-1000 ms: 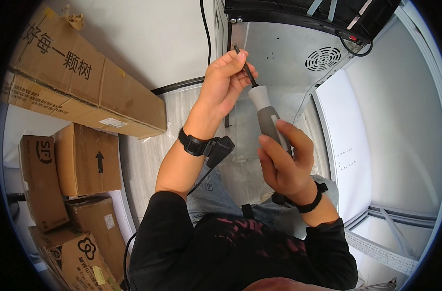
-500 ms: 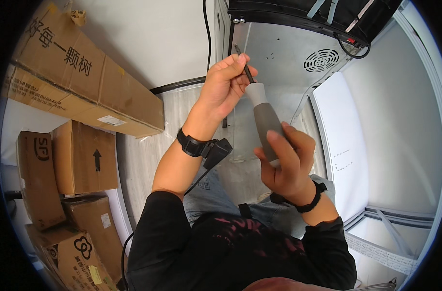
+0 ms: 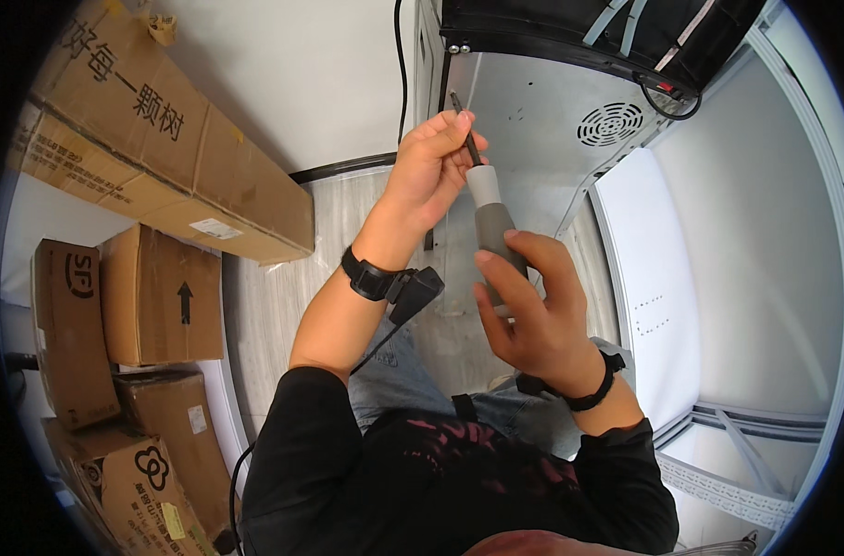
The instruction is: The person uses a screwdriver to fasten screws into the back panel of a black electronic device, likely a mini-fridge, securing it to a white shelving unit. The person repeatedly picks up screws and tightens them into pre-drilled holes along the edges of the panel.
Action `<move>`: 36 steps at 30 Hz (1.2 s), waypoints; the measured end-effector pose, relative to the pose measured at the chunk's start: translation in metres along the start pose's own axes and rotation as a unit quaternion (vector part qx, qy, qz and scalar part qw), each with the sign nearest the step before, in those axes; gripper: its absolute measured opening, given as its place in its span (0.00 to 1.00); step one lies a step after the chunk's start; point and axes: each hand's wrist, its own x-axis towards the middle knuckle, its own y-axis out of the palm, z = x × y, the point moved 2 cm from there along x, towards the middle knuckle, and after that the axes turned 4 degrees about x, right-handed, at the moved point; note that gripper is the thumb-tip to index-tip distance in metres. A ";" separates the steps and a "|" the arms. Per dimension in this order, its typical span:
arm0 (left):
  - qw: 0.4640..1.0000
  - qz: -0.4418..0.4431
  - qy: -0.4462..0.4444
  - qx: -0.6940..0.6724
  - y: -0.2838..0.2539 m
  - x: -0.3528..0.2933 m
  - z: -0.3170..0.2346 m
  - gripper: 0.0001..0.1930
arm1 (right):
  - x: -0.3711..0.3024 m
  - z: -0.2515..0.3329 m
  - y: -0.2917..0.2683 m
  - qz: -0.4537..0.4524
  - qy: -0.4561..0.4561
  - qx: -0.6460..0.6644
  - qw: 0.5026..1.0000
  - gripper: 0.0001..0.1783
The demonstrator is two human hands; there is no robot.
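Note:
A screwdriver (image 3: 492,221) with a thick grey handle, a paler collar and a dark shaft slants up and away in front of me. My left hand (image 3: 429,169) pinches the shaft between thumb and fingers. The shaft's tip shows just beyond the fingertips, in front of a metal panel (image 3: 542,116); whether it touches the panel I cannot tell. Round the lower end of the handle, my right hand (image 3: 544,320) has its thumb and fingers, partly hiding it.
Brown cardboard boxes (image 3: 163,301) are stacked along the left, with a long one (image 3: 255,199) behind them. The panel has a round vent (image 3: 610,124). Above it sits a black unit (image 3: 570,28) with a cable. White panels (image 3: 654,278) stand on the right.
The screwdriver handle has swung slightly left at its lower end. My right hand has shifted left, its fingers placed differently on the handle. My left hand keeps its pinch on the shaft.

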 end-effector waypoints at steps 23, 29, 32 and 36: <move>1.000 0.017 0.005 0.025 0.000 0.003 -0.006 0.21 | 0.009 0.000 -0.012 0.010 0.224 0.217 0.950 0.23; 0.999 0.032 0.001 0.002 0.005 -0.005 -0.006 0.24 | 0.005 0.002 -0.020 -0.009 0.255 0.272 0.928 0.21; 0.999 0.041 -0.004 0.011 0.002 -0.007 -0.008 0.25 | -0.002 -0.008 -0.027 0.024 0.301 0.288 0.909 0.23; 0.999 0.048 -0.014 0.008 0.014 -0.010 -0.002 0.21 | -0.009 -0.018 -0.049 0.057 0.399 0.310 0.861 0.26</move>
